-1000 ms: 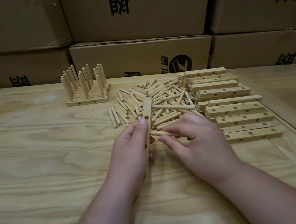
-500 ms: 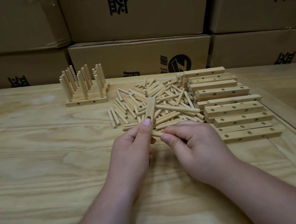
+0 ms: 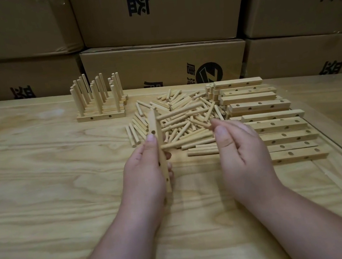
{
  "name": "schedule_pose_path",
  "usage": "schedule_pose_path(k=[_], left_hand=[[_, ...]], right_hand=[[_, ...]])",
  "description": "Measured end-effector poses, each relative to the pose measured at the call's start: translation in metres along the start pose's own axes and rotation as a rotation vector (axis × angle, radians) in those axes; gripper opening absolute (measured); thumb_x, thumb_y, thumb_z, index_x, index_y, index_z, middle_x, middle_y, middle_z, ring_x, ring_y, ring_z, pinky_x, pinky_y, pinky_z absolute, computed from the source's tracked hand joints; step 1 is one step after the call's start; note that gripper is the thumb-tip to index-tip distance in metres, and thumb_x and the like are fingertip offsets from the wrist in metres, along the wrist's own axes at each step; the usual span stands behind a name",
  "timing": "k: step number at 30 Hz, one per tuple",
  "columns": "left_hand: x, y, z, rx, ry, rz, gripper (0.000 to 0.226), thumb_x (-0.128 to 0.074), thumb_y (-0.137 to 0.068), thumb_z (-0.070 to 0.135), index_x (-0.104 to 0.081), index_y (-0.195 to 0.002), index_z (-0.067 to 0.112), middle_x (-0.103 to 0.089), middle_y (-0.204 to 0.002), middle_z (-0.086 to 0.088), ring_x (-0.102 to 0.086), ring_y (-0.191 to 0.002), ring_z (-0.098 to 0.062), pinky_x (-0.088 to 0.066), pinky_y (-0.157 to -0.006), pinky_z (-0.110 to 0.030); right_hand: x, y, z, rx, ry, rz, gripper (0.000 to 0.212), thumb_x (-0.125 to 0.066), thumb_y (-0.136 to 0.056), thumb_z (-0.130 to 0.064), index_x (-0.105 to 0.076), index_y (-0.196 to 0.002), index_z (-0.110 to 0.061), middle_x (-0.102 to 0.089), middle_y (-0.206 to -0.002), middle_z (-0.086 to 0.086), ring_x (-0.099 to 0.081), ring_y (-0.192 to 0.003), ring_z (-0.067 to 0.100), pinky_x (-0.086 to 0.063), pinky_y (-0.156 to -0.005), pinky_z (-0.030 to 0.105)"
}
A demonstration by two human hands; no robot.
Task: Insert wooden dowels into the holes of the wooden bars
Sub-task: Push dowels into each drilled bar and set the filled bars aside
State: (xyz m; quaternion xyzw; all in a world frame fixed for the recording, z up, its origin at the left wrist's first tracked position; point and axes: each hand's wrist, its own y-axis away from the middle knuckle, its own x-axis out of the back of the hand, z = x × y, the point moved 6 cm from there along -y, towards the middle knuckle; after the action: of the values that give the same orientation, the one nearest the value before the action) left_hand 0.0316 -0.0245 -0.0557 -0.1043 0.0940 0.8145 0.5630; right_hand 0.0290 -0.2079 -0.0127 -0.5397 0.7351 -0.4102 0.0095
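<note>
Stacked cardboard boxes (image 3: pixel 164 63) with dark printed characters fill the wall ahead of you. Below them, a pale wooden table (image 3: pixel 42 193) spreads across the whole lower view. At its right side, a row of drilled wooden bars (image 3: pixel 276 127) lies flat, one beside another. Just left of them sits a loose heap of wooden dowels (image 3: pixel 183 116). Farther back and left stands a group of finished bars (image 3: pixel 100 117) with dowels upright in their holes.

Your left hand (image 3: pixel 147 172) grips one bar (image 3: pixel 157 131) on edge, pointing away from you; the thumb presses its left face and the fingers curl around the right side. A dowel (image 3: pixel 187 142) juts rightward from that bar, just past your fingers. Your right hand (image 3: pixel 238 150) hovers near the heap's front edge with fingers loosely curled, thumb raised; whether it pinches a dowel cannot be told.
</note>
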Motion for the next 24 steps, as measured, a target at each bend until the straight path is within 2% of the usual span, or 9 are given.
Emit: schedule_pose_path(k=[3,6,10,13,16,18,24], left_hand=[[0.003,-0.005,-0.002,0.076,0.191,0.054,0.043,-0.049,-0.105,0.041,-0.081,-0.084,0.021,-0.061,-0.057,0.005,-0.051,-0.045,-0.008,-0.043,-0.041,-0.022],[0.003,-0.006,-0.003,0.098,0.224,0.053,0.044,-0.049,-0.105,0.042,-0.083,-0.081,0.026,-0.061,-0.057,0.004,-0.051,-0.046,-0.007,-0.044,-0.042,-0.023],[0.002,-0.006,-0.004,0.095,0.228,0.044,0.04,-0.05,-0.105,0.04,-0.079,-0.092,0.016,-0.061,-0.057,0.005,-0.051,-0.045,-0.007,-0.044,-0.041,-0.022],[0.002,-0.006,-0.004,0.084,0.225,0.034,0.038,-0.05,-0.105,0.039,-0.077,-0.098,0.014,-0.06,-0.057,0.005,-0.051,-0.045,-0.006,-0.044,-0.041,-0.022],[0.001,-0.006,-0.003,0.08,0.215,0.022,0.038,-0.049,-0.105,0.039,-0.077,-0.098,0.015,-0.06,-0.056,0.005,-0.051,-0.045,-0.006,-0.044,-0.041,-0.022],[0.0,-0.006,-0.004,0.08,0.211,0.019,0.038,-0.049,-0.105,0.039,-0.077,-0.099,0.015,-0.059,-0.056,0.004,-0.05,-0.045,-0.006,-0.043,-0.041,-0.022],[0.001,-0.007,-0.005,0.077,0.22,0.026,0.038,-0.05,-0.105,0.039,-0.078,-0.096,0.016,-0.06,-0.057,0.003,-0.05,-0.045,-0.007,-0.044,-0.042,-0.023]], right_hand=[[-0.002,-0.002,0.008,-0.116,0.126,-0.057,0.05,-0.037,-0.097,-0.036,-0.058,-0.138,-0.019,-0.057,-0.138,-0.007,-0.043,-0.134,0.011,-0.033,-0.116,0.046],[-0.01,0.0,0.011,-0.144,0.384,-0.196,0.05,-0.042,-0.096,-0.025,-0.048,-0.145,-0.025,-0.048,-0.147,-0.007,-0.035,-0.138,0.016,-0.026,-0.117,0.044],[-0.022,0.008,0.02,-0.196,0.662,-0.377,0.04,-0.044,-0.092,-0.029,-0.058,-0.129,-0.036,-0.037,-0.147,-0.008,-0.028,-0.129,0.02,-0.021,-0.103,0.044],[-0.02,0.007,0.022,-0.186,0.693,-0.342,0.028,-0.051,-0.09,-0.034,-0.068,-0.111,-0.039,-0.041,-0.142,-0.013,-0.029,-0.124,0.018,-0.018,-0.097,0.041],[-0.019,0.006,0.02,-0.147,0.678,-0.305,0.02,-0.056,-0.091,-0.035,-0.072,-0.101,-0.041,-0.048,-0.126,-0.018,-0.031,-0.116,0.014,-0.015,-0.09,0.037],[-0.02,0.007,0.021,-0.148,0.675,-0.303,0.016,-0.057,-0.092,-0.036,-0.07,-0.099,-0.042,-0.048,-0.117,-0.018,-0.032,-0.114,0.013,-0.014,-0.087,0.036],[-0.021,0.004,0.02,-0.123,0.619,-0.289,0.01,-0.049,-0.099,-0.034,-0.054,-0.103,-0.041,-0.05,-0.112,-0.02,-0.037,-0.115,0.01,-0.013,-0.088,0.034]])
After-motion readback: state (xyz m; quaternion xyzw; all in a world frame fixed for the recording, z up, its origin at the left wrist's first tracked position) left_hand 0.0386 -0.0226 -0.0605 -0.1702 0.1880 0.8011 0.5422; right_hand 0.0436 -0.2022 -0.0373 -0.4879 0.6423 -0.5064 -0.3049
